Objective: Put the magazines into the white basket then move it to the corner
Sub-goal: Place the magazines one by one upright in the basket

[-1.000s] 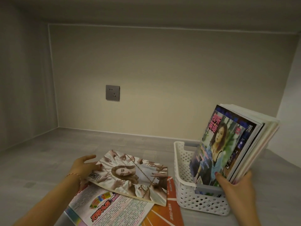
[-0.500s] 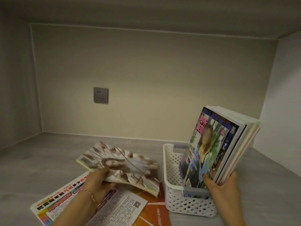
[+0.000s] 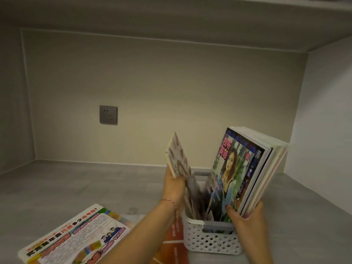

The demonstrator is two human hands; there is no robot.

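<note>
The white basket [image 3: 209, 242] stands on the grey shelf [image 3: 76, 187], toward its right side and well short of the back right corner. Inside it a stack of magazines [image 3: 245, 174] stands on end, leaning to the right, the front cover showing a woman under red lettering. The right hand [image 3: 245, 220] grips this stack low down, thumb across the front cover and fingers wrapped behind, holding it tilted away from the basket's left half.

Into that gap goes another magazine [image 3: 179, 159], held nearly upright in the left hand [image 3: 174, 187], which clasps its lower edge. The lower part of it is blurred, so it looks to be down inside the basket, though whether it touches the bottom cannot be told. A thin red bracelet [image 3: 168, 201] circles the left wrist.

Left of the basket, flat on the shelf, lies a magazine with colourful print [image 3: 76, 239], partly under the left forearm. An orange magazine [image 3: 172, 242] lies just beside the basket, its edge against or under the basket's left wall.

On the back wall [image 3: 190, 92] sits a grey socket [image 3: 108, 114], well apart from everything else.
</note>
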